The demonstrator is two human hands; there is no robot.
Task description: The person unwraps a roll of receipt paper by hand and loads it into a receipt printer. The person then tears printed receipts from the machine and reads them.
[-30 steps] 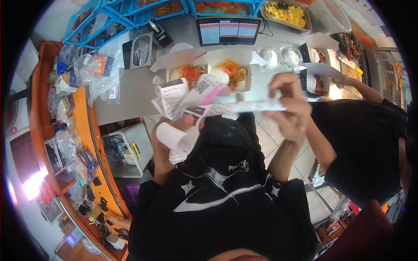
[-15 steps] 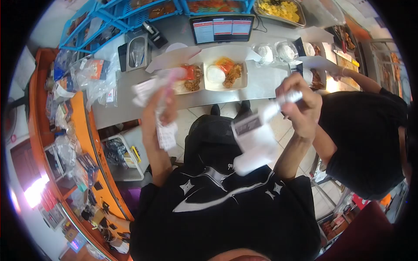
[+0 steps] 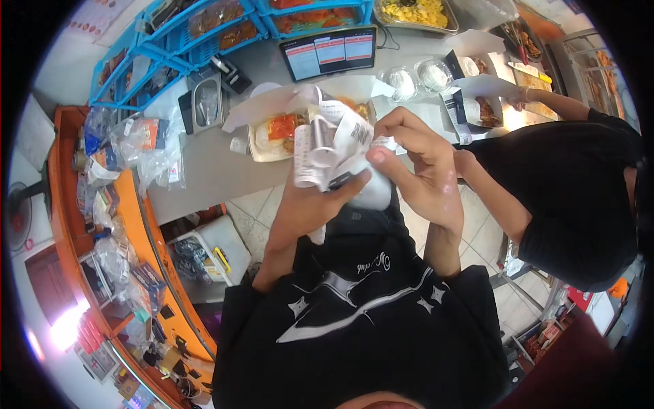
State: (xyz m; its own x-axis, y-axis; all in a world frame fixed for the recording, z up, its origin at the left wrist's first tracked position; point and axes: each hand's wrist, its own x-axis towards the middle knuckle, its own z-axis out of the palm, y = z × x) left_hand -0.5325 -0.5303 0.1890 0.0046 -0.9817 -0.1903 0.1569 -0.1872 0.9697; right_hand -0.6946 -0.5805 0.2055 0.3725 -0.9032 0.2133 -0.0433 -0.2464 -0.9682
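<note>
Several printed paper receipts (image 3: 320, 151), curled and overlapping, are gripped in my left hand (image 3: 303, 215) in front of my chest. At their right end my right hand (image 3: 426, 167) pinches a strip of white paper between thumb and fingers. Both hands meet over the counter's near edge. Just beyond them stands an open white meal box (image 3: 272, 151) with a red packet, rice and fried chicken. A second open box beside it is mostly hidden behind the paper.
A tablet (image 3: 328, 53) stands at the back of the steel counter (image 3: 204, 163), with blue crates (image 3: 204, 34) behind. Round clear tubs (image 3: 434, 73) and more meal boxes (image 3: 480, 109) lie to the right. A co-worker in black (image 3: 572, 198) reaches over there. Plastic bags (image 3: 150, 146) hang left.
My hands have come together in the middle, the left moving right and the right moving left. The receipts, held apart before, are now bunched together. The view has shifted slightly.
</note>
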